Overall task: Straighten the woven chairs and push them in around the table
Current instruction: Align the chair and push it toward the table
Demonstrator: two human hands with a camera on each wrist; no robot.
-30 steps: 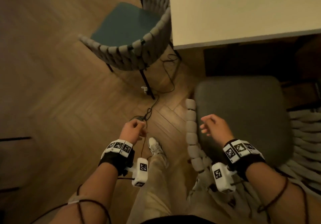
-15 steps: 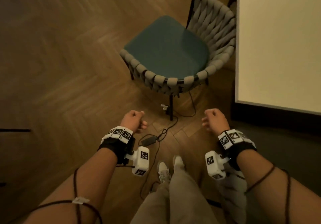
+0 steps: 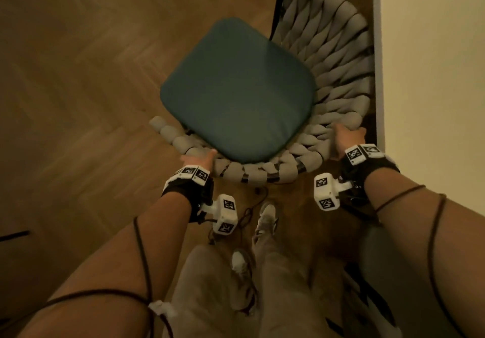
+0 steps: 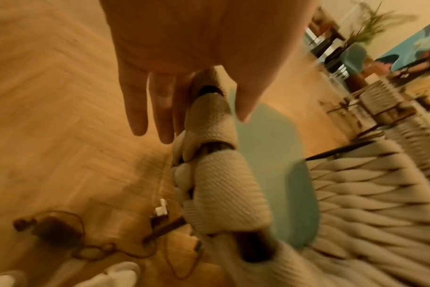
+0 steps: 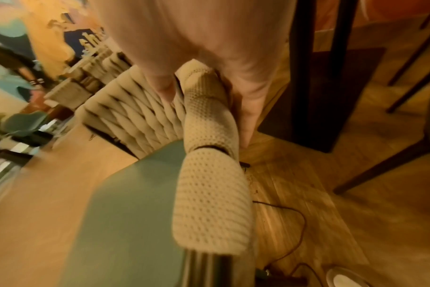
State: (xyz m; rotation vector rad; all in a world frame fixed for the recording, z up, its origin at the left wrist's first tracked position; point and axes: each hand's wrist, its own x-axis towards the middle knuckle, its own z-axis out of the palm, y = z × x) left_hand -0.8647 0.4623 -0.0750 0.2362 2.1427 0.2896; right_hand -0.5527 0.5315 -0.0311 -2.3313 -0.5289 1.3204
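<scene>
A woven chair with a teal seat cushion stands askew in front of me, its curved back rim nearest me and one side close to the white table. My left hand is at the rim's left end. In the left wrist view the left hand straddles the rim with straight fingers outside and the thumb inside. My right hand holds the rim's right end. In the right wrist view the right hand clasps the woven rim between thumb and fingers.
A cable and power adapter lie on the herringbone floor by my feet under the chair back. Another chair's grey seat is at my lower right. The table's dark pedestal stands just right of the chair. Bare floor opens to the left.
I have turned from the grey-seated chair and stepped up to the teal-seated one. Both hands, loosely curled in the air before, have reached its back rim.
</scene>
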